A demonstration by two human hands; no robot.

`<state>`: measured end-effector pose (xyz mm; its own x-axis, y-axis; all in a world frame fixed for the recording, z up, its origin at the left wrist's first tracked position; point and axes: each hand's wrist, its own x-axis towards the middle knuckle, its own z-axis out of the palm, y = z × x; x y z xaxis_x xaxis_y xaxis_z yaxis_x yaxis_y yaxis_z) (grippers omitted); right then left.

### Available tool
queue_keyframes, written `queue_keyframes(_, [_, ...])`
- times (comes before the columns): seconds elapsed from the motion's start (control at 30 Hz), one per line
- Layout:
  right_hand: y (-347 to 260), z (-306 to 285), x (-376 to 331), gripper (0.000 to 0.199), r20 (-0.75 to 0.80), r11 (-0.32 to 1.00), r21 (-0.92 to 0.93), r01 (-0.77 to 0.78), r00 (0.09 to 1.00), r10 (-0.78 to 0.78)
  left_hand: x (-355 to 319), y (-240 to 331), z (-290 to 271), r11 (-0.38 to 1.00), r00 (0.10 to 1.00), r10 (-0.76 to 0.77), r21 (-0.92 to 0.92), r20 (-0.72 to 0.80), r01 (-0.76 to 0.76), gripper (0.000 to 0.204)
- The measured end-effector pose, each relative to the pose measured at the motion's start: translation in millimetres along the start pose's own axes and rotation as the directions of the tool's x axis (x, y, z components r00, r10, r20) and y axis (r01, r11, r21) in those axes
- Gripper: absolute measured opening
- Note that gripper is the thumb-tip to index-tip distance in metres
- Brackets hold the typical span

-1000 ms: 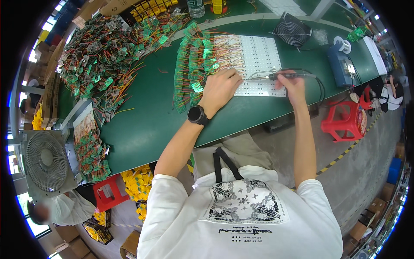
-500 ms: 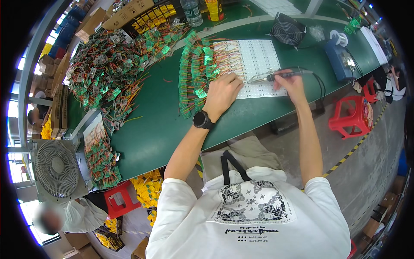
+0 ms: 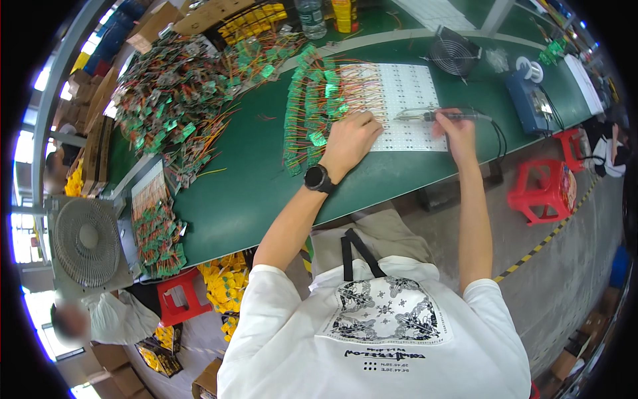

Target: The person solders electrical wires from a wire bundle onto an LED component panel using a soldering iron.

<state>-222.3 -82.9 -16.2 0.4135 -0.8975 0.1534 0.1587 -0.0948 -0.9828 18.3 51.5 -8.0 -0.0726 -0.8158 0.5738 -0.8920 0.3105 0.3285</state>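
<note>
A white panel [image 3: 417, 136] with rows of small pads lies on the green bench. Thin red and yellow wires [image 3: 362, 86] run from its left part to rows of small green circuit boards [image 3: 311, 100]. My left hand [image 3: 353, 138], with a black watch at the wrist, rests at the panel's lower left, fingers curled down among the wire ends. Whatever its fingertips pinch is hidden beneath them. In my right hand [image 3: 457, 136] is a soldering iron [image 3: 465, 116], held like a pen above the panel, its thin tip pointing left toward my left fingers.
A tangled heap of wired circuit boards [image 3: 166, 100] covers the bench's left. A blue soldering station [image 3: 528, 100] with a solder spool [image 3: 530, 69] stands right, near a black fan [image 3: 454, 52]. A bottle [image 3: 311, 18] stands behind. Another person [image 3: 119, 319] sits lower left.
The whole view has shifted slightly. Against the panel, the iron's tip has moved a little toward the far side, and the iron lies more level. My left hand keeps nearly the same place.
</note>
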Motion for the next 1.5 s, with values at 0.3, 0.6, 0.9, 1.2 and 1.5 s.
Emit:
queue_keyframes(0.3, [11.0, -14.8, -1.5, 0.02, -0.098, 1.0, -0.015, 0.012, 0.995, -0.014, 0.7, 41.4, -78.8, 0.99, 0.953, 0.053, 0.143, -0.298, -0.011, 0.024])
queue_keyframes(0.6, [13.8, -11.6, 0.1, 0.019, -0.07, 0.999, 0.045, -0.022, 0.997, 0.025, -148.8, -92.1, -191.9, 0.397, 0.464, -0.599, 0.261, -0.653, 0.88, 0.022])
queue_keyframes(0.9, [13.2, -12.9, 0.2, 0.019, -0.063, 0.999, 0.032, -0.004, 0.998, 0.006, -197.3, -138.2, -229.9, 0.574, 0.553, -0.731, 0.077, -0.4, 0.815, 0.035])
queue_keyframes(1.2, [15.5, -13.0, 0.2, 0.019, -0.065, 0.999, 0.032, -0.019, 0.998, 0.021, -203.3, -99.6, -234.8, 0.628, 0.553, -0.758, -0.156, -0.346, 0.762, 0.029])
queue_keyframes(1.5, [18.9, -17.3, 2.4, 0.022, -0.063, 0.999, 0.039, -0.002, 0.998, 0.005, -218.8, -26.4, -199.2, 0.477, 0.445, -0.856, -0.069, -0.263, 0.876, 0.025])
